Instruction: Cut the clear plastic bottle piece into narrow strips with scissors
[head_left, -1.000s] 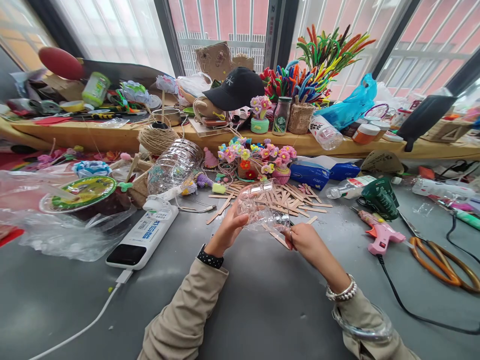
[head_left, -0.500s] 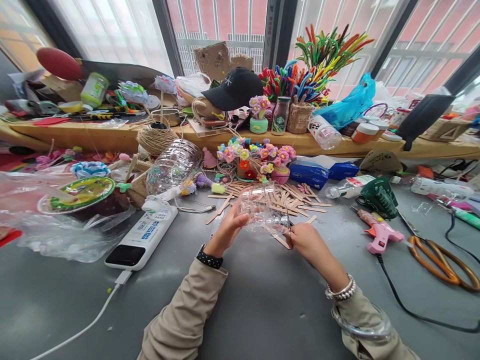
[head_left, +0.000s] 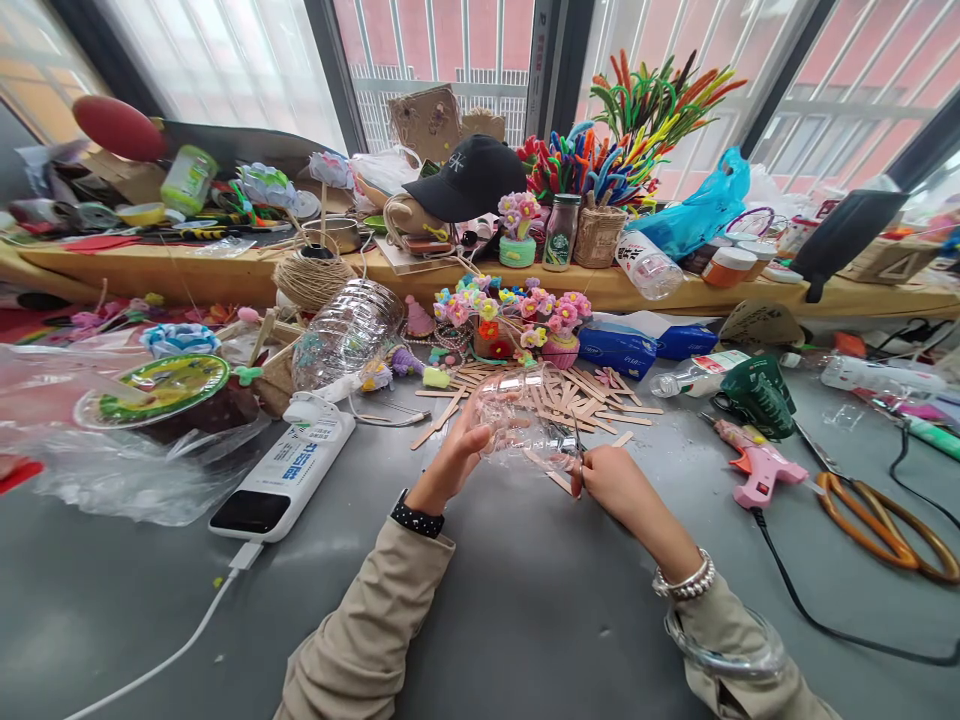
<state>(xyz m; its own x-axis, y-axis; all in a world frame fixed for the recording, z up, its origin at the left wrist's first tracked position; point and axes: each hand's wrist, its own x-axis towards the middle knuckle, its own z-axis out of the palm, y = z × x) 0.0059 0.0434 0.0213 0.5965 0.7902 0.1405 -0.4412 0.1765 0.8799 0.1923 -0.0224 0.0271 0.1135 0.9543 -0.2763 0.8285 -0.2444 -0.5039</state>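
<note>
A clear plastic bottle piece (head_left: 517, 410) lies on its side in the air, with my left hand (head_left: 463, 442) wrapped round its left end. My right hand (head_left: 611, 478) grips a small pair of scissors (head_left: 577, 448) at the bottle's right edge. The blades point up and away along that cut rim, and the handles are mostly hidden by my fingers. Beneath and behind the bottle, many flat wooden craft sticks (head_left: 592, 400) are spread over the grey table (head_left: 517, 620).
To the left are a white power bank (head_left: 289, 475) with a cable and a lidded cup (head_left: 161, 390) in a plastic bag. On the right lie a pink glue gun (head_left: 769, 472) and large orange-handled scissors (head_left: 877, 520). Fuzzy flowers (head_left: 517, 315) stand behind the sticks.
The scissors' blades have shifted slightly at the bottle's right rim as my right hand moves a little. My left hand keeps its hold, with the bottle nearly in the same place.
</note>
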